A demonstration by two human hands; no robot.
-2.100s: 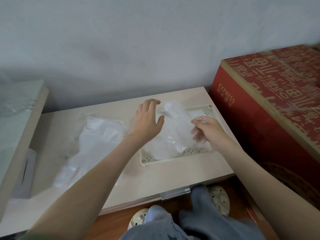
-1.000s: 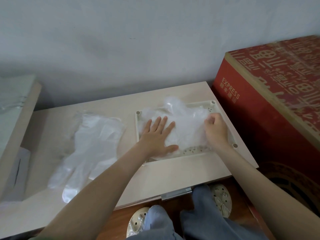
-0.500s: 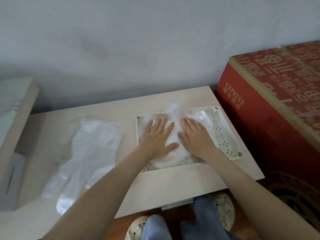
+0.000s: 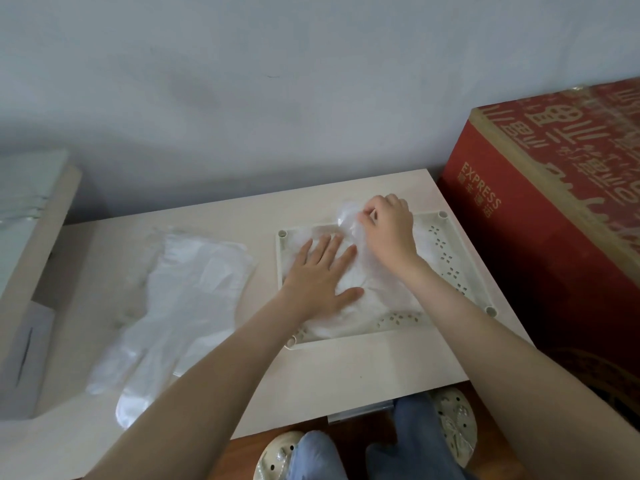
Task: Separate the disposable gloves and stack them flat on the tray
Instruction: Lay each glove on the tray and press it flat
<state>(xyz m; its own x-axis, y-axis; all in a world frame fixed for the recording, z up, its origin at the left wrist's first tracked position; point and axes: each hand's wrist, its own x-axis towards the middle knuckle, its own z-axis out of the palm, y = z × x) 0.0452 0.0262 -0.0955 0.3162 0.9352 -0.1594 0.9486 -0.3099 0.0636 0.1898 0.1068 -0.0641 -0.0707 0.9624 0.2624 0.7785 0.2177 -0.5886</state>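
The clear plastic glove (image 4: 375,301) lies on the perforated cream tray (image 4: 453,271) at the right of the table (image 4: 346,372). The left hand (image 4: 320,277) presses it flat, fingers straight and spread. The right hand (image 4: 389,233) pinches its crumpled far edge. The film looks feather-light, limp and clingy, so it probably handles best when taken by an edge while pinned. A heap of gloves (image 4: 187,292) waits on the table to the left, apart from the tray. A red carton (image 4: 540,244) crowds the tray's right side.

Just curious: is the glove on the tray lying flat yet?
Mostly flat: left hand presses the glove down, while right hand pinches its raised far end.
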